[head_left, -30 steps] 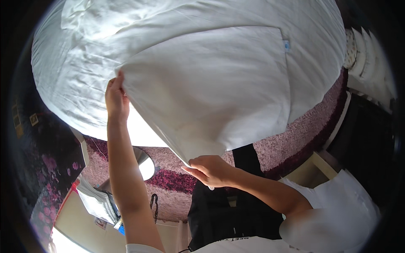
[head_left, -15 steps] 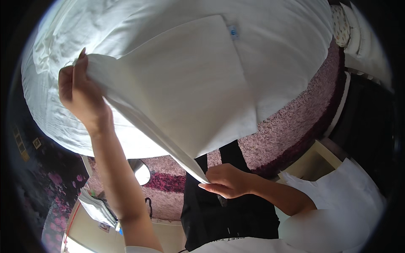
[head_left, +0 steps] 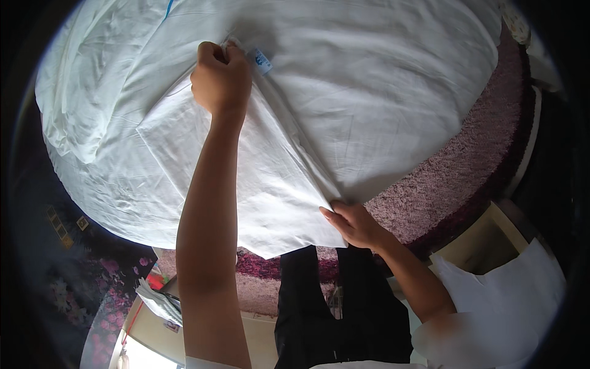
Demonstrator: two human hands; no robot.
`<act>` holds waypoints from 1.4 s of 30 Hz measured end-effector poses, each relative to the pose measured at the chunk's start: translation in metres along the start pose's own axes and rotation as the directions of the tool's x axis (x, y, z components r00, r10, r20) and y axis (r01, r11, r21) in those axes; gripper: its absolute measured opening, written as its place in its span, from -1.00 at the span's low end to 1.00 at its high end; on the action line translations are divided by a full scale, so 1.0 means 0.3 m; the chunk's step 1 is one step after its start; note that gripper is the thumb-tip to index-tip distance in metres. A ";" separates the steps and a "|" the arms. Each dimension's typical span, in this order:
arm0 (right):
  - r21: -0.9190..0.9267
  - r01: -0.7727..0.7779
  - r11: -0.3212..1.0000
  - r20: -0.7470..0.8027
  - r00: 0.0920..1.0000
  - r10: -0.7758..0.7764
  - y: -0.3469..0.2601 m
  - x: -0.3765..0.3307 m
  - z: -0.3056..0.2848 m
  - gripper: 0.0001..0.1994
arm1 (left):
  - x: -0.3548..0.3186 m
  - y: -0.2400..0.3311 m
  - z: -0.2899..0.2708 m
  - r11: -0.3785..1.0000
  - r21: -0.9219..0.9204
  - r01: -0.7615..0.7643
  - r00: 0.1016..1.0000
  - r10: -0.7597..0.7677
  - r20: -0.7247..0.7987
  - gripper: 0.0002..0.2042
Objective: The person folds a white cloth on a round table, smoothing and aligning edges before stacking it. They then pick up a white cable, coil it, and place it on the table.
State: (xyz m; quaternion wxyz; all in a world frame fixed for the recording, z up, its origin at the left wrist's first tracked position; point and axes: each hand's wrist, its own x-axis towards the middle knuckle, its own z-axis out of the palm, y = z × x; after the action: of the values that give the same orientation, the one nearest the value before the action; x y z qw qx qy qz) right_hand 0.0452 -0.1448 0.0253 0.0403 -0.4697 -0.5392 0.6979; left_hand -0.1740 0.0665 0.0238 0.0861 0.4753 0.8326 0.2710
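White cotton fills the view: a sheet (head_left: 381, 104) spreads over the bed, running from 9 o'clock round to 2 o'clock. On top of it lies a folded cloth (head_left: 270, 184), white as well, reaching from the upper middle down to about 6 o'clock of centre, with its lower corner hanging past the sheet's edge.

Left hand (head_left: 221, 80) sits at 12 o'clock, arm stretched right up the middle, fist closed and pinching the cloth's top corner against the sheet. A small blue-and-white tag (head_left: 262, 60) pokes out just beside the knuckles, at the fist's 2 o'clock.

Right hand (head_left: 353, 222) is down at 5 o'clock of centre, fingers bent and closed on the cloth's lower right edge, right where the fold meets the sheet's border. The cloth runs taut in a ridge between the two hands.

A bunched pillow (head_left: 80, 123) lies at 9 o'clock, well apart from both hands. A fuzzy mauve rug (head_left: 455, 184) curves under the bed edge from 3 to 6 o'clock, just beside the right hand. Dark trousers (head_left: 332, 307) show at 6 o'clock, and a stack of papers (head_left: 161, 301) sits at 7 o'clock by the left forearm.
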 end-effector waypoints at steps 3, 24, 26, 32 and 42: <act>0.023 0.060 0.998 -0.034 0.998 -0.059 0.010 -0.008 0.006 -0.72 | -0.006 0.007 -0.006 0.998 -0.007 -0.069 0.996 0.068 -0.060 -0.75; 0.012 0.280 0.960 -0.226 0.936 -0.270 0.057 -0.004 -0.008 -0.82 | -0.005 0.056 0.073 0.988 0.157 0.001 0.990 0.021 -0.138 -0.74; 0.037 0.244 0.969 -0.170 0.957 -0.235 0.068 0.016 -0.025 -0.80 | -0.001 0.057 0.076 0.980 0.197 0.022 0.990 0.006 -0.144 -0.73; 0.065 0.173 0.983 -0.041 0.984 -0.171 0.045 0.012 -0.068 -0.74 | 0.011 -0.007 -0.001 0.983 -0.163 -0.087 0.994 0.097 0.053 -0.65; -0.184 0.138 0.973 0.161 0.981 -0.109 0.115 -0.069 -0.131 -0.79 | -0.367 -0.138 -0.129 0.800 -0.004 -0.601 0.763 0.575 0.294 -0.54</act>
State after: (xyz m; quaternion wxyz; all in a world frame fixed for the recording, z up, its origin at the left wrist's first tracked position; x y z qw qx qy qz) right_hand 0.0996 -0.1425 0.0117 -0.0029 -0.3829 -0.6344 0.6715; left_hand -0.1617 -0.0569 0.0215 0.0924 0.7490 0.6319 0.1764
